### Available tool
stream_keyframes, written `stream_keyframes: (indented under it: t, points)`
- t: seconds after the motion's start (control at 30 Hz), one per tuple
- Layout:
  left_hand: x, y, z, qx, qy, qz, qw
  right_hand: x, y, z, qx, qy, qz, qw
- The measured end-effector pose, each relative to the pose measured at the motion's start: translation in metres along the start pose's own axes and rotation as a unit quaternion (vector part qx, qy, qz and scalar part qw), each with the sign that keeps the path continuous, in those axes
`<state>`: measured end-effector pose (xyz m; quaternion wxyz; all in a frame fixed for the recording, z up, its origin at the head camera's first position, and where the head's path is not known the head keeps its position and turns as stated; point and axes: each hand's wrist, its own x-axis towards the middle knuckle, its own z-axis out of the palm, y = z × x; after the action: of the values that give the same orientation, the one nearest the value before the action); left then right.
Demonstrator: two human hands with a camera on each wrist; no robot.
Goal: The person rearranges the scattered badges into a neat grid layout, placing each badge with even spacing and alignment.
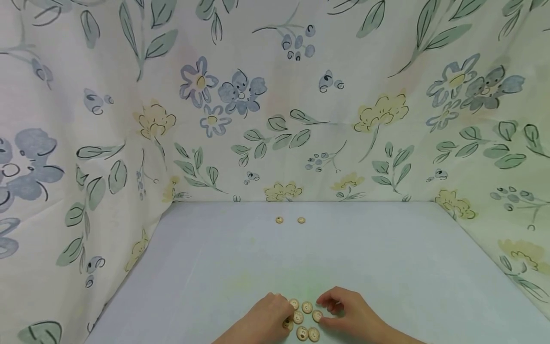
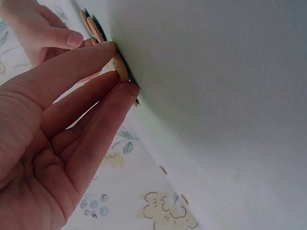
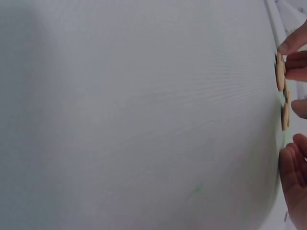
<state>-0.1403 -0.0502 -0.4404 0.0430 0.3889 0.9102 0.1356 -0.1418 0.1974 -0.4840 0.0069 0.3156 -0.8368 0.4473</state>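
Several round wooden buttons point(image 1: 307, 307) lie in a loose cluster at the near side of the table. My left hand point(image 1: 267, 316) is at the cluster's left edge and pinches one wooden button point(image 2: 120, 67) by its rim, between thumb and fingertips. To the right of the cluster is my right hand point(image 1: 350, 313), fingers loosely bent and thumb apart from them. Its thumb is at the edge of another button point(image 1: 317, 316); whether they touch I cannot tell. Two more buttons point(image 1: 302, 333) sit side by side at the front of the group.
Two separate buttons, a left one point(image 1: 279, 220) and a right one point(image 1: 301, 220), lie near the back edge of the pale table point(image 1: 215, 258). Floral cloth point(image 1: 275, 95) hangs behind the table and along both sides.
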Motion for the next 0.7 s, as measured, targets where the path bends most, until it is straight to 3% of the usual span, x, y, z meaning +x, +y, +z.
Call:
stream_keyframes:
  t: [0.53, 0.7]
  points:
    - [-0.0015, 0.0008, -0.0011, -0.038, -0.009, -0.014, 0.9991, 0.0004, 0.0026, 0.0036, -0.001, -0.008, -0.017, 0.9998]
    - [-0.0016, 0.0018, -0.0026, -0.044, -0.015, -0.019, 0.9987, 0.0017, 0.0056, 0.0041, -0.014, -0.008, -0.039, 0.9991]
